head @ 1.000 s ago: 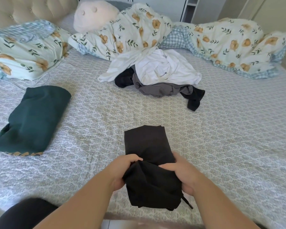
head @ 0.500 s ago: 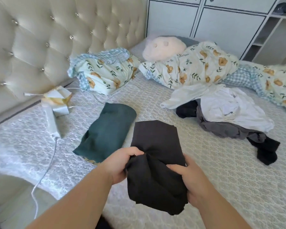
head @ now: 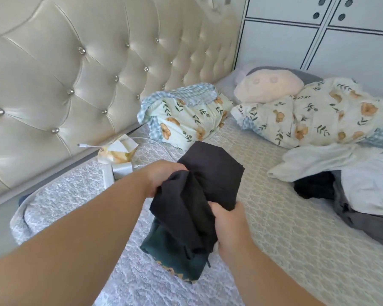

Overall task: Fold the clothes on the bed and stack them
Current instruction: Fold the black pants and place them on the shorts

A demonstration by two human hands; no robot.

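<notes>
Fingers [head: 164, 173] of my left hand [head: 161, 176] curled tight around the folded black garment [head: 199, 186], and my right hand [head: 228, 226] gripped its near edge the same way. Between both hands the black cloth hung just over a folded dark green garment [head: 175, 259] lying on the bed [head: 285, 250]. Off to the right of my hands sat a heap of unfolded clothes [head: 345, 184], white, grey and black.

You are not seeing any readable text, label, brand or number here; the crumpled cream-and-yellow paper packet [head: 117, 151] by the tufted headboard is perhaps carrying print, but it is showing too blurred to read.
</notes>
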